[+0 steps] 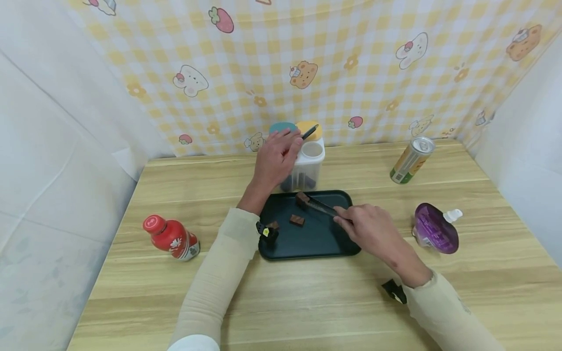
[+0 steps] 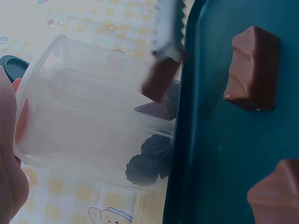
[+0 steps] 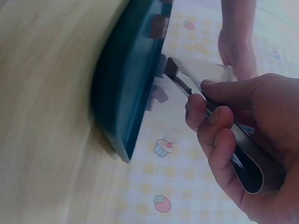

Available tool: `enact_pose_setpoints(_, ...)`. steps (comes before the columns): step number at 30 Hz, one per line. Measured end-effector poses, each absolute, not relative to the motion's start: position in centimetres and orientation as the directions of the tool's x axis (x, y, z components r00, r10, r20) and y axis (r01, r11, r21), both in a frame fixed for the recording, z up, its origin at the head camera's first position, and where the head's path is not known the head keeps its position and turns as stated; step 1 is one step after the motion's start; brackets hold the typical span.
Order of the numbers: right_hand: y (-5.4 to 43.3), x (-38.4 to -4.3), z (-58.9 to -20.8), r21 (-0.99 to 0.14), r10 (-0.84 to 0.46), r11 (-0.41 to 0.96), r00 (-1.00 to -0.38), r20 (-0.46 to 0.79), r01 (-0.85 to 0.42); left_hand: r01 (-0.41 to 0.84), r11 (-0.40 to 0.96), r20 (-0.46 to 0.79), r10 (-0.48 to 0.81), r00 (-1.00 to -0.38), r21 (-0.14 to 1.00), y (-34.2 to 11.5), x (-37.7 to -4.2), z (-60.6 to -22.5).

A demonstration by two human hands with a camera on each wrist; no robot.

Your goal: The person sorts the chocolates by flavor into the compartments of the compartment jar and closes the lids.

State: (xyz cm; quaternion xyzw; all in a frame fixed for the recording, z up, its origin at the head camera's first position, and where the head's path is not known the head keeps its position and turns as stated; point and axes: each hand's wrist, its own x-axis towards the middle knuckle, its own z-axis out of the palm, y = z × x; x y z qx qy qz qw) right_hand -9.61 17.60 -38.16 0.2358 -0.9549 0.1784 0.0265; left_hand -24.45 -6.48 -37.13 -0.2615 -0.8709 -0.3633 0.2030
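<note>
My left hand [image 1: 274, 156] holds the top of a clear storage container [image 1: 306, 176] with teal and yellow lids. One round opening is uncovered, with a dark flap [image 1: 310, 131] raised beside it. Dark pieces [image 2: 148, 158] lie at the container's bottom. In my right hand [image 1: 369, 226] I grip metal serrated tongs [image 1: 322, 205], their tips pinching a brown chocolate piece [image 1: 302, 199] above the tray's far edge. On the dark green tray [image 1: 325, 243] sit another chocolate piece [image 1: 297, 220] and one [image 1: 273, 225] partly hidden by my left wrist camera.
A red bottle [image 1: 175, 239] stands left of the tray. On the right are a tilted-looking drink can [image 1: 410, 161] and a purple spouted pouch [image 1: 435, 229]. Behind the wooden table [image 1: 307, 302] hangs a yellow checked cloth [image 1: 333, 73].
</note>
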Motion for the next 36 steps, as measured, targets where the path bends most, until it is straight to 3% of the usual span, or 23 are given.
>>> enact_pose_setpoints(12,19.2,-8.8,-34.9,-0.326,-0.363,0.798,-0.836,0.411,-0.507,0.590,0.613,0.532,0.305,-0.790,0.526,-6.4,-24.5,-36.9)
enact_pose_setpoints(20,19.7,-10.0,-33.0,-0.283,-0.327,0.802,-0.783,0.529,-0.526,0.606,0.606,0.545,0.315,-0.777,0.515,-6.5,-24.5,-36.9)
enact_pose_setpoints(24,19.6,-10.9,-32.6,-0.274,-0.312,0.810,-0.777,0.546,-0.518,0.608,0.603,0.547,0.315,-0.776,0.516,-6.5,-24.5,-36.9)
enact_pose_setpoints(36,18.5,-12.5,-32.8,-0.282,-0.278,0.855,-0.844,0.459,-0.435,0.594,0.610,0.534,0.307,-0.788,0.524,-6.5,-24.3,-37.0)
